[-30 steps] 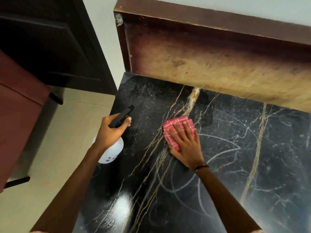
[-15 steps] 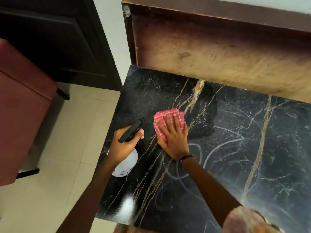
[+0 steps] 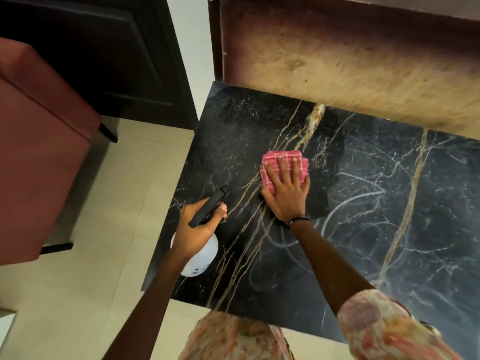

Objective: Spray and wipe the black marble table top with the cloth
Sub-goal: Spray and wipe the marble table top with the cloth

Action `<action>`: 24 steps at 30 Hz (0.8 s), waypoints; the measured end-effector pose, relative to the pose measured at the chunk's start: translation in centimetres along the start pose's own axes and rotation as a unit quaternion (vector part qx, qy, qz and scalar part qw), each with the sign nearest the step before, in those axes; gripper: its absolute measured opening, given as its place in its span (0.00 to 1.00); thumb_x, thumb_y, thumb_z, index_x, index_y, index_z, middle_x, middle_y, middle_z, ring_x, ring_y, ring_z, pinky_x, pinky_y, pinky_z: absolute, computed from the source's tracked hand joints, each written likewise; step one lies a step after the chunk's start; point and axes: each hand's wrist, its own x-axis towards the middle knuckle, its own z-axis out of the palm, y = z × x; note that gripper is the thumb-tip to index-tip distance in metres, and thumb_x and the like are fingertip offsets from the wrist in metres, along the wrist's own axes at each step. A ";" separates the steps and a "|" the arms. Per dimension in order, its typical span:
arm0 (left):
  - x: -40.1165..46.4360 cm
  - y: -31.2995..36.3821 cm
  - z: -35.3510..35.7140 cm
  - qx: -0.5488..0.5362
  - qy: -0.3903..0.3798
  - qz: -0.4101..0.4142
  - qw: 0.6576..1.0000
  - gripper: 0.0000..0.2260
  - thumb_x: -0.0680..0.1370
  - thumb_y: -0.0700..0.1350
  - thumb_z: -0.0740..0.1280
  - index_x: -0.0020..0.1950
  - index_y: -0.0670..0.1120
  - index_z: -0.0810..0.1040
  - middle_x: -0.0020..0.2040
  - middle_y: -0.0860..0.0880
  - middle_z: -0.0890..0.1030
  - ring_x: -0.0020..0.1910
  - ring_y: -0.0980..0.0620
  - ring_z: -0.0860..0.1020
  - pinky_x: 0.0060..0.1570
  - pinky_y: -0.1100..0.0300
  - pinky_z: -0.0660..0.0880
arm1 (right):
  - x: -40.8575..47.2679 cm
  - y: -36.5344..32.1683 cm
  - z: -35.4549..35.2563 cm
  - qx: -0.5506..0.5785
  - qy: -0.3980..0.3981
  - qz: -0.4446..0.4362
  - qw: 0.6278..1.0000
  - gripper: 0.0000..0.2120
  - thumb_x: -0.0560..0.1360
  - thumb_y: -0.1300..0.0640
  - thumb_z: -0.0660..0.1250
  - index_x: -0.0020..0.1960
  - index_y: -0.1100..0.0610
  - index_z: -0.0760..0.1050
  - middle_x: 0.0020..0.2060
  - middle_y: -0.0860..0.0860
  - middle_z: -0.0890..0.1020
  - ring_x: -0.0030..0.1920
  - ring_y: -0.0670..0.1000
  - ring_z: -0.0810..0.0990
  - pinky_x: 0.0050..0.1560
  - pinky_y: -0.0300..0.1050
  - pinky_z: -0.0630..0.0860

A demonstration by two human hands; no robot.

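Black marble table top [image 3: 389, 229]: gold-veined slab set against a worn wooden panel [image 3: 350, 63], pale curved wipe streaks across its middle. Pink checked cloth [image 3: 283, 162]: folded, lying flat on the slab near its left end. Right hand [image 3: 287, 193]: palm down, fingers straight and spread over the cloth, pressing it to the stone, likely to wipe with even pressure. Cloth protrudes beyond the fingertips. Left hand [image 3: 197, 227]: curled around the neck of a white spray bottle [image 3: 201, 258], black nozzle pointing over the slab's left edge, apparently kept ready for respraying.
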 end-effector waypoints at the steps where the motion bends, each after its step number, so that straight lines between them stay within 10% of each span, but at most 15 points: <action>1: -0.3 -0.1 0.0 -0.002 0.005 0.003 1.000 0.04 0.77 0.36 0.66 0.44 0.38 0.80 0.34 0.48 0.81 0.25 0.65 0.76 0.31 0.76 0.70 | -0.8 -1.5 0.6 -0.014 0.011 -0.029 0.999 0.32 0.74 0.32 0.45 0.75 0.43 0.50 0.76 0.53 0.55 0.75 0.62 0.51 0.67 0.72 0.46; 8: -1.4 -0.6 0.2 -0.004 0.034 0.015 0.999 0.06 0.77 0.38 0.67 0.43 0.37 0.80 0.25 0.57 0.78 0.23 0.64 0.75 0.30 0.74 0.69 | -12.8 -1.4 2.5 -0.030 0.026 -0.186 0.982 0.31 0.75 0.35 0.52 0.76 0.44 0.57 0.76 0.52 0.58 0.76 0.59 0.50 0.69 0.70 0.53; 17: -2.2 -0.8 0.6 0.005 0.044 0.011 0.999 0.02 0.76 0.41 0.68 0.44 0.45 0.80 0.32 0.59 0.79 0.28 0.63 0.78 0.33 0.70 0.72 | -8.0 1.8 0.4 0.027 0.011 0.067 0.997 0.32 0.73 0.33 0.45 0.75 0.42 0.51 0.77 0.51 0.55 0.76 0.60 0.47 0.69 0.71 0.46; 24: -3.4 -0.9 0.4 0.023 0.025 0.042 0.999 0.04 0.76 0.41 0.68 0.42 0.46 0.80 0.35 0.50 0.80 0.26 0.63 0.75 0.29 0.72 0.70 | -14.5 -6.3 3.3 -0.001 0.019 -0.121 0.992 0.32 0.74 0.36 0.53 0.75 0.45 0.56 0.76 0.53 0.57 0.76 0.61 0.51 0.70 0.72 0.52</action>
